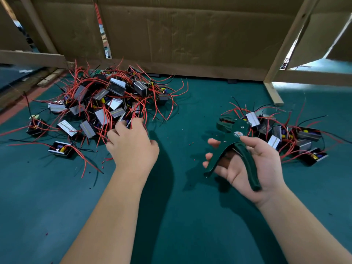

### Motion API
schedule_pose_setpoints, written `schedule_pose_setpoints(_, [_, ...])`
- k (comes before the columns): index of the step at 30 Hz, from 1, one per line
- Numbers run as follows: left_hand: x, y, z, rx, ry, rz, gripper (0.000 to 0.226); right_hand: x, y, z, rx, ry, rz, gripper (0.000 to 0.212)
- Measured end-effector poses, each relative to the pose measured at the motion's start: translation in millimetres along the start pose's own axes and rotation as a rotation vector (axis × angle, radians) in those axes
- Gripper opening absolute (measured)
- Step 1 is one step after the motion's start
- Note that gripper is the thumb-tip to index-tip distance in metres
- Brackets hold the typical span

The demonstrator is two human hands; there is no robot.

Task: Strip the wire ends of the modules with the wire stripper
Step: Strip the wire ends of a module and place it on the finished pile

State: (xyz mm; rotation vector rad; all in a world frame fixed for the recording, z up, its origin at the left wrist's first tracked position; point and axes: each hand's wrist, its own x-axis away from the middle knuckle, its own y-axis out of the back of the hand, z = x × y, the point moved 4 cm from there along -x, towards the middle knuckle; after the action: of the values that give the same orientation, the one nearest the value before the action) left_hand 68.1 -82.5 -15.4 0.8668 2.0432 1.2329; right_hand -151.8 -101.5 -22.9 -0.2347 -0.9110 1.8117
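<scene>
Item 1: large heap of modules, black housings with silver faces in a tangle of red and black wires, centre left of the frame on the green table covering.

Item 2: left hand, back up, at the heap's near edge. Its fingers are curled down among the red wires with the tips hidden, so I cannot tell whether they pinch anything.

Item 3: wire stripper, dark green, right of centre, handles splayed apart.

Item 4: right hand, palm up, holds the stripper. The thumb presses near the head and the fingers are loosely spread behind the front handle.

Item 5: smaller heap of modules, far right, just behind the stripper.

Item 6: red scraps, scattered between the hands.

Item 7: cardboard backing, across the top of the frame.
</scene>
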Motion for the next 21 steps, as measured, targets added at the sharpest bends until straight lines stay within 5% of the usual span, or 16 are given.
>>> schedule_pose_setpoints(6, [-2, -1, 1, 0.133, -0.130, -0.040, 0.059, -4, 13, 13, -0.077, 0.088, -0.125, 0.022])
schedule_pose_setpoints(10, [-3, 0, -5, 0.322, -0.215, -0.078, 0.043, -2, 13, 13, -0.072, 0.098, -0.126, 0.020])
schedule_pose_setpoints(14, [-1, 0, -11, 0.567, -0.196, -0.008, 0.023, -2, 11, 8, -0.050, 0.069, -0.093, 0.021])
schedule_pose_setpoints(21, [15, 3, -36, 1.101, -0.382, 0.212, 0.031, 3, 1, 3, -0.020, -0.046, 0.054, 0.039])
